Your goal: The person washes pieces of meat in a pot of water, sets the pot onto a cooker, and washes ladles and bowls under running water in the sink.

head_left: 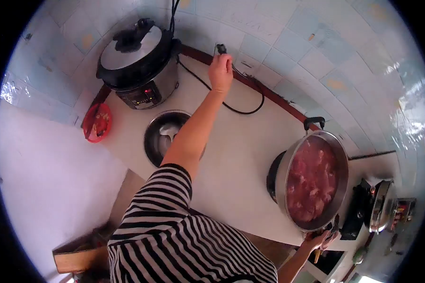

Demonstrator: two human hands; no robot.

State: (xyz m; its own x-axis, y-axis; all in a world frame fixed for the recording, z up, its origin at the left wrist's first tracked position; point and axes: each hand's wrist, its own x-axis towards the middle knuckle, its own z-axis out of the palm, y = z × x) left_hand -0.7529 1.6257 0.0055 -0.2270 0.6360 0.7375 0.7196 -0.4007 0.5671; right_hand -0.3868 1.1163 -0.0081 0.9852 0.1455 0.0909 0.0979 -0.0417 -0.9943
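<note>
My left hand [221, 70] is stretched out to the tiled wall, its fingers closed round a black plug [221, 48]. A black cord [250, 112] loops over the counter between the hand and the electric pressure cooker [144, 70], whose panel shows a red light. At the lower right, my right hand [320, 240] is at the near edge of a large metal pan [284, 188], with its fingers round the dark near handle [335, 224]. Reddish raw meat in liquid [312, 179] fills the pan. The pan's far handle [314, 122] points to the wall.
A metal bowl [151, 141] with a pale utensil inside lies partly under my left forearm. A red basket [107, 123] with scraps hangs at the counter's left edge. Right of the pan are a black appliance [356, 212] and a metal lid [381, 207].
</note>
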